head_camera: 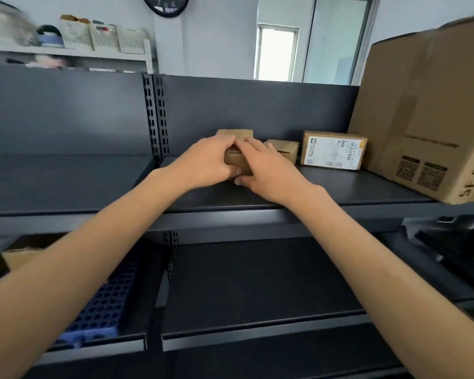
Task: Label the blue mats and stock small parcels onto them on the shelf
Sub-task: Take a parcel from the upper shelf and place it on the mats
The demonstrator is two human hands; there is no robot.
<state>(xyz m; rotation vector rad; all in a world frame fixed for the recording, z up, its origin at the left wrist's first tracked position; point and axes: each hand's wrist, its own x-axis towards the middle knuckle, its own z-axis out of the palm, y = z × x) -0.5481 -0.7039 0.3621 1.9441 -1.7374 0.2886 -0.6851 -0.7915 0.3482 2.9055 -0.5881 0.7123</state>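
Clasping a small brown parcel (237,160) between left hand (205,162) and right hand (268,170) on the upper shelf (340,187), fingers closed around its sides, the person risks nudging the parcel just behind the fingertips (234,132) if pushed deeper.

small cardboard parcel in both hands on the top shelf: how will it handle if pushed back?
The small cardboard parcel looks stiff and boxy, so it should slide flat, not roll. The left hand and right hand cover most of it, so it is probably light. The dark shelf looks smooth; it may skid easily.
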